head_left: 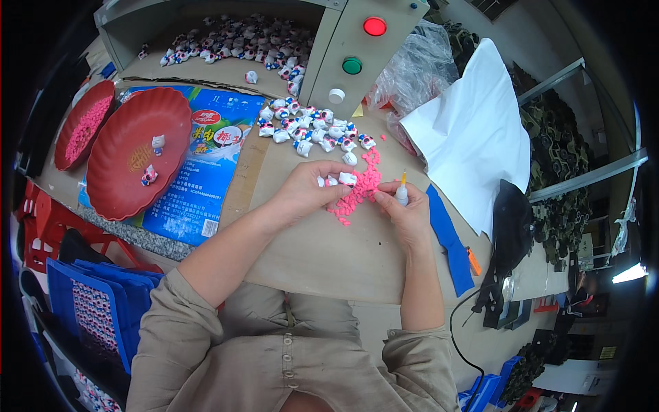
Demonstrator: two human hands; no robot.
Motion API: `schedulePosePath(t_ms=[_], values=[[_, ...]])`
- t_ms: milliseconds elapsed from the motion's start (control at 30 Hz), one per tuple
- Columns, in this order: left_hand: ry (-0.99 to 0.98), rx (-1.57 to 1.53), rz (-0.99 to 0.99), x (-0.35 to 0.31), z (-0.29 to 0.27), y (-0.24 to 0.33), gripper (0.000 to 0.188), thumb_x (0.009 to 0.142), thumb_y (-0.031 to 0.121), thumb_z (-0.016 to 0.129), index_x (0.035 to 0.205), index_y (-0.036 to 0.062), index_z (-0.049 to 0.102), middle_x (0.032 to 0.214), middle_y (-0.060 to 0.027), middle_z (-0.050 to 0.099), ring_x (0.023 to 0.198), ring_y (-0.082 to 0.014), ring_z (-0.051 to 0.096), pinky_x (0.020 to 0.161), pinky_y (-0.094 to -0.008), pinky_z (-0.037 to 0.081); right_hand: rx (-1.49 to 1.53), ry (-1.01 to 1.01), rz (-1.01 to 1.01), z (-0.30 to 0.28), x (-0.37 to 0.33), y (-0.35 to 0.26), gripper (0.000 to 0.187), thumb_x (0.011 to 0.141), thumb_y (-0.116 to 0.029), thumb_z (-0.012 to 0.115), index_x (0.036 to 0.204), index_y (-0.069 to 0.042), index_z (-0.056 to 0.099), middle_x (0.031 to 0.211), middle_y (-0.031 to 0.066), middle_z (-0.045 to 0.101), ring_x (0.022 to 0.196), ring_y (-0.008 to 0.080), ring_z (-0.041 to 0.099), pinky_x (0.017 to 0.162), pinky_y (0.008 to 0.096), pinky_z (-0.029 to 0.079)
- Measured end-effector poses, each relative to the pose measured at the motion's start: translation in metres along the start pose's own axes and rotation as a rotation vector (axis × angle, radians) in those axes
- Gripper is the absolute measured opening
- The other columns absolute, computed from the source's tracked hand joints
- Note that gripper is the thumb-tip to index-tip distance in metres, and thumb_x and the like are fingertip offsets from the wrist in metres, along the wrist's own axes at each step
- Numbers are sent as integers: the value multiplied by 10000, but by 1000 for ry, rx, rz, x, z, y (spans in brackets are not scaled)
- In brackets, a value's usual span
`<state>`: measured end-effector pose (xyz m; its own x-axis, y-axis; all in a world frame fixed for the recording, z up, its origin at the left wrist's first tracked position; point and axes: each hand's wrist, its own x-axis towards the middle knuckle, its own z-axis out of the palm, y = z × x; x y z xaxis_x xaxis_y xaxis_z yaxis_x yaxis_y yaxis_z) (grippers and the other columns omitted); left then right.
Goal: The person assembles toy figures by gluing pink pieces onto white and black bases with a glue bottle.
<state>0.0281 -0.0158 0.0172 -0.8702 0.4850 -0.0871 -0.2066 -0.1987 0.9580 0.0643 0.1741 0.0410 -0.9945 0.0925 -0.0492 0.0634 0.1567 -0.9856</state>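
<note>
My left hand is closed around several small white figurines, which show along its fingers. In my right hand a small glue bottle with a yellow nozzle points upward. The thumb and forefinger of that hand pinch at the edge of a heap of tiny pink pieces; whether a piece sits between them is too small to tell. The heap lies on the brown tabletop between both hands. Just beyond it are many white figurines with blue and pink parts.
A grey machine housing with red and green buttons stands at the back, figurines piled inside. Left are a red dish with two figurines and another dish of pink pieces. Right lie white sheeting, a blue strip and an orange tool.
</note>
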Motion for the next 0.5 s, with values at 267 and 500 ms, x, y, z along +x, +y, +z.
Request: schedulePosePath(t_ms=[267,500], values=[[8,207,108,-3,11,-3,282,753,52,608,1028,13,556,875,-32,585,715,-59,545,584,-187,462,293,-89,111,19,-3,5,141,688,-71,677,793,-21,598,663,32,581,518,56,468,458,178,356],[76,400,245,-1,10,-10,284,711,70,628,983,5,579,873,-92,597,770,-141,576,663,-257,475,280,-111,131,22,-4,2,127,685,-53,674,762,-28,576,658,39,575,500,67,450,443,193,341]])
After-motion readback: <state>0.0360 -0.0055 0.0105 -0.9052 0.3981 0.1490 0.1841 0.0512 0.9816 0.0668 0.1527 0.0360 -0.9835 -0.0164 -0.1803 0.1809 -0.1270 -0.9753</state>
